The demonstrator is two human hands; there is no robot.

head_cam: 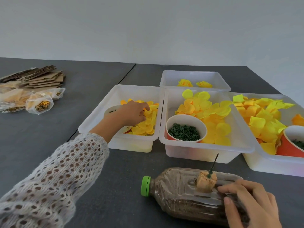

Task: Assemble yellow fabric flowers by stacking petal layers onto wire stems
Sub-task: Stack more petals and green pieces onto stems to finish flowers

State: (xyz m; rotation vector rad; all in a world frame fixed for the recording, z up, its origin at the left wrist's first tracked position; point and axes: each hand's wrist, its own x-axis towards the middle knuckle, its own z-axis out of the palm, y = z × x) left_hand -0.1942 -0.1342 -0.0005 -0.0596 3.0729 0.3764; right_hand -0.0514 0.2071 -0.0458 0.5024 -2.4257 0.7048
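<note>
R hand (pixel 250 203) gripping 1 bottle (pixel 189 193), L hand (pixel 131 113) fingers curled into petals (pixel 146 122), 4 bins (pixel 92 122)

Yellow and orange petals (pixel 146 122) are seen in clear white bins (pixel 92 124). Dark green rings (pixel 184 131) are held in a white-rimmed orange cup (pixel 169 122). A green cap (pixel 145 185) is seen on a brown-filled bottle (pixel 174 195). The surface (pixel 49 129) is dark grey; the sleeve (pixel 54 178) is white openwork.

flattened cardboard (pixel 42 78), plastic packets (pixel 29 100), grey table (pixel 49 129)
</note>
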